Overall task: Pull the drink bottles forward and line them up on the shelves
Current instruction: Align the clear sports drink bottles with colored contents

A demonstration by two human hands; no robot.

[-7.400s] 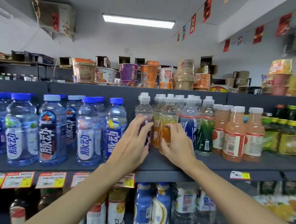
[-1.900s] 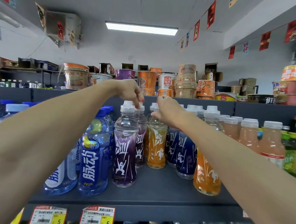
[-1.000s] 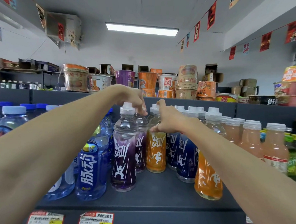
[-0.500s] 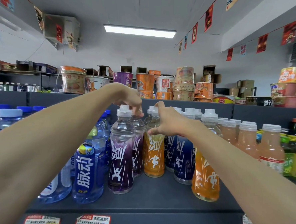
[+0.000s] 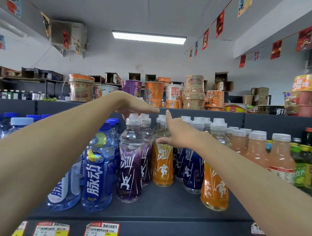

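White-capped sports drink bottles stand on the dark shelf [image 5: 164, 207]. A purple bottle [image 5: 130, 163] is furthest forward on the left, an orange bottle [image 5: 214, 183] furthest forward on the right. Between them, further back, stand an orange bottle [image 5: 163, 165] and dark blue bottles [image 5: 193, 167]. My left hand [image 5: 134, 105] hovers flat, fingers straight, just above the purple bottles' caps. My right hand [image 5: 178, 135] is spread at the neck of the middle orange bottle, forefinger pointing up, thumb out to the left. Neither hand grips a bottle.
Blue water bottles [image 5: 99, 169] crowd the shelf's left part. Pink juice bottles [image 5: 279, 156] and green bottles [image 5: 303, 170] fill the right. Instant noodle cups [image 5: 173, 93] sit on the shelf above. Price tags [image 5: 101, 232] line the front edge.
Both hands have let go of the bottle tops and straightened their fingers. The left hand has risen above the caps. The middle orange bottle has come slightly forward.
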